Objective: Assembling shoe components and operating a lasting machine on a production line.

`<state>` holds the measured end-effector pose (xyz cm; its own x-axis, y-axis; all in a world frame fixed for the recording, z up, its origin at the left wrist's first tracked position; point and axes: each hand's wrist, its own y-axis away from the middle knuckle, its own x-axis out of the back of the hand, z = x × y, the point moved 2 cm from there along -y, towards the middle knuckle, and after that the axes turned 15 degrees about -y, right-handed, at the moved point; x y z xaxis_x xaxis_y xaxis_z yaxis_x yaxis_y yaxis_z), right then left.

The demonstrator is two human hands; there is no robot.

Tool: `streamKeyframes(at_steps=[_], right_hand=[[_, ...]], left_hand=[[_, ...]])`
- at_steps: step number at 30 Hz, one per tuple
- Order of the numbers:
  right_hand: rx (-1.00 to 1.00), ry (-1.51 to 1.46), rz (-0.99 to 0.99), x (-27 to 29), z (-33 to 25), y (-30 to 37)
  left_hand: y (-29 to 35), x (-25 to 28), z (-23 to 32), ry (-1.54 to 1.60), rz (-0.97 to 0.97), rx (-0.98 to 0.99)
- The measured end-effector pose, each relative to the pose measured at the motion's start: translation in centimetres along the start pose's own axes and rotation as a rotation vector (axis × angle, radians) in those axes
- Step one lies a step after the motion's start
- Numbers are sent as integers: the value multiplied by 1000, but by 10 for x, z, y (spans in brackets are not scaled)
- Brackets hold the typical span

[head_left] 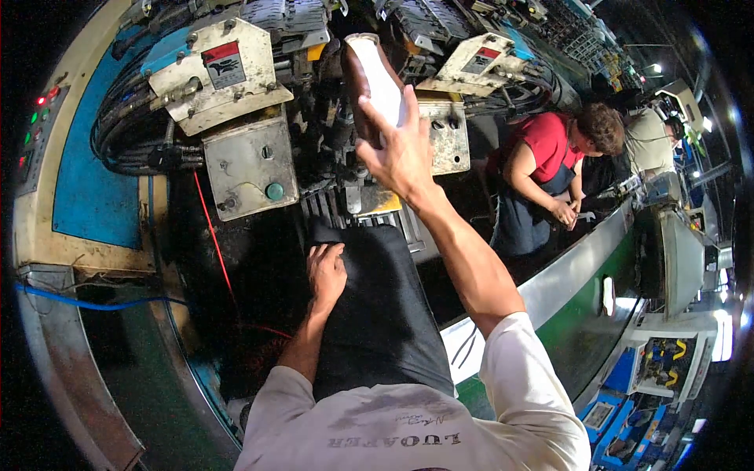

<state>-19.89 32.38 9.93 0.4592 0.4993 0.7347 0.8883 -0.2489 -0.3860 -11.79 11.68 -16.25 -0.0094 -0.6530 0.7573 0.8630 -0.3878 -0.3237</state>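
Observation:
A brown shoe upper with a white underside [375,74] sits bottom up among the machine parts in front of me. My right hand [399,153] is closed across its near end, with the fingers spread over the white face and the brown side. The arm is stretched out far forward. Down by my lap, my left hand [327,275] rests against the black apron [369,306] with its fingers curled in. Nothing shows in it.
Two soiled metal housings [224,74] with hoses flank the shoe. A green button [274,191] is on the left plate. A control panel [41,133] stands far left. To the right, a person in a red shirt [542,149] works beside a green conveyor [577,330] carrying a white piece [608,296].

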Motion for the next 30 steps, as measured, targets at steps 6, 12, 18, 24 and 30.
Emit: streamKeyframes(at_steps=[6,12,18,24,30], right_hand=[[-11,44,-7,-15,-12,5],[145,-80,-17,-30,-12,30],[172,-119,6,-32,-4,8],[191,-67,51,-48,5,-74],[161,-79,-27,-54,12,-142]], left_hand=[[0,5,-6,-6,28,59],[0,-1,10,-40,-50,40],[-2,5,14,-19,-55,82],[-2,5,13,-102,-40,17],[-6,-10,7,-101,-24,-19]])
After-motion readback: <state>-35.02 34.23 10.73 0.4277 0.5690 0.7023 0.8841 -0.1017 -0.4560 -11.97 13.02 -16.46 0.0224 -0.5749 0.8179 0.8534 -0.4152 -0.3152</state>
